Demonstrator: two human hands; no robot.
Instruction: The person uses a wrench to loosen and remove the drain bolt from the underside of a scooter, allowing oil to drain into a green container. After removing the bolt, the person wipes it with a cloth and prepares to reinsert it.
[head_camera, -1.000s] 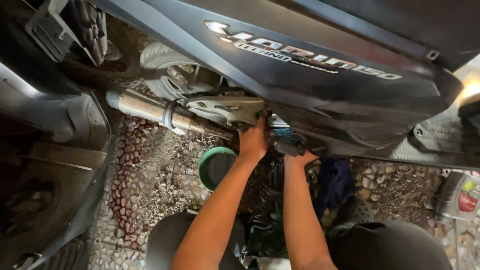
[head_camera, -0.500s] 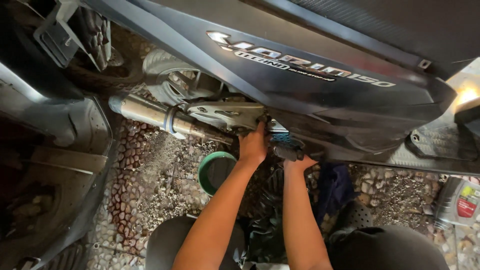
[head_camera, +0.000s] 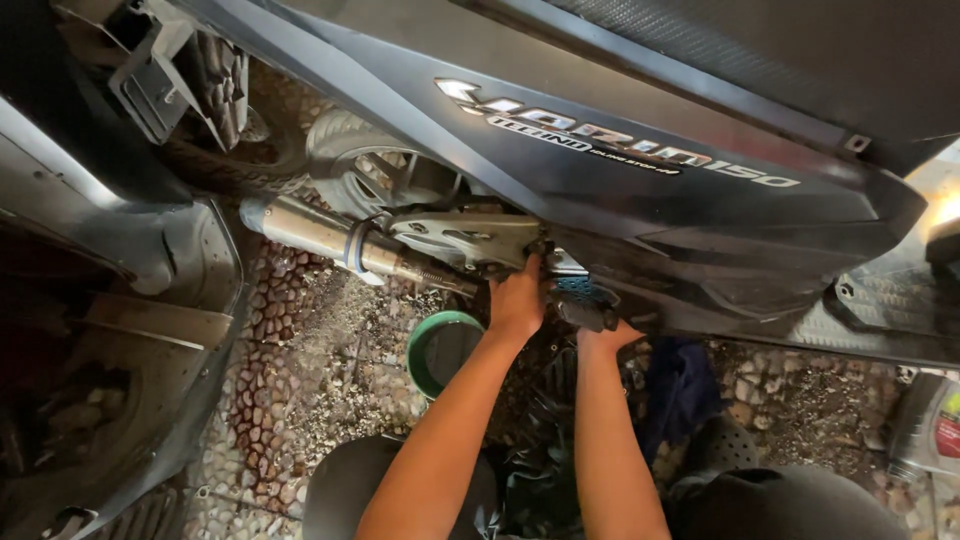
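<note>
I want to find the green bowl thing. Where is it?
The green-rimmed container sits on the pebbled ground near the middle of the head view, just beside the left hand and below the silver exhaust pipe.

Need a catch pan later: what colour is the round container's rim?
Green rim, seen in the head view.

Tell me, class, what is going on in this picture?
A person is working with both bare hands under the side of a dark scooter. The left hand reaches up to the metal bracket by the exhaust pipe. The right hand is tucked under the body panel, its fingers hidden, next to a black footpeg. A green-rimmed bowl sits on the pebbled floor below.
</note>
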